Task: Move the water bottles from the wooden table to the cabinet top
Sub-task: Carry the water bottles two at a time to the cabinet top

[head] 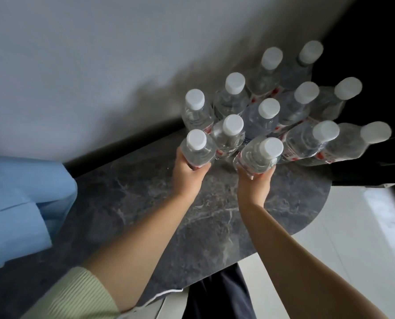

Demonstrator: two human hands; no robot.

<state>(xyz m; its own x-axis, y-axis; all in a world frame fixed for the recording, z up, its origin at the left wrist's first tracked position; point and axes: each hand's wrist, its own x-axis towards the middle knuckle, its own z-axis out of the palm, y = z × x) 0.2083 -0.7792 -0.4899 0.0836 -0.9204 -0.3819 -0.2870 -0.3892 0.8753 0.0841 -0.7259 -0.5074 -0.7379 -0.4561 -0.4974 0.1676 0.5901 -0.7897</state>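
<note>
I am holding two water bottles at the front of a cluster on the dark marbled cabinet top [214,215], one in each hand. My left hand [188,173] is gripping the left bottle [198,150] around its lower body, fingers curled and clamped on the plastic; my right hand [254,187] is clamped the same way on the right bottle [258,155]. I am holding both low on the body, seemingly so the bases can go down flat beside the bottles already standing, and both are sitting at the front edge of the group, where the open worktop leaves room. Whether their bases are touching the surface I cannot tell, since my hands are covering them. The standing bottles [267,111] are being packed close together in rows against the grey wall [99,65], apparently to keep them tidy and clear of the rounded end of the cabinet. I am counting twelve white-capped bottles in all: ten standing free and two in my hands. One folded light-blue cloth [19,203] is lying at the left side of the top, well apart from the bottles. The wooden table is not appearing in this view
</note>
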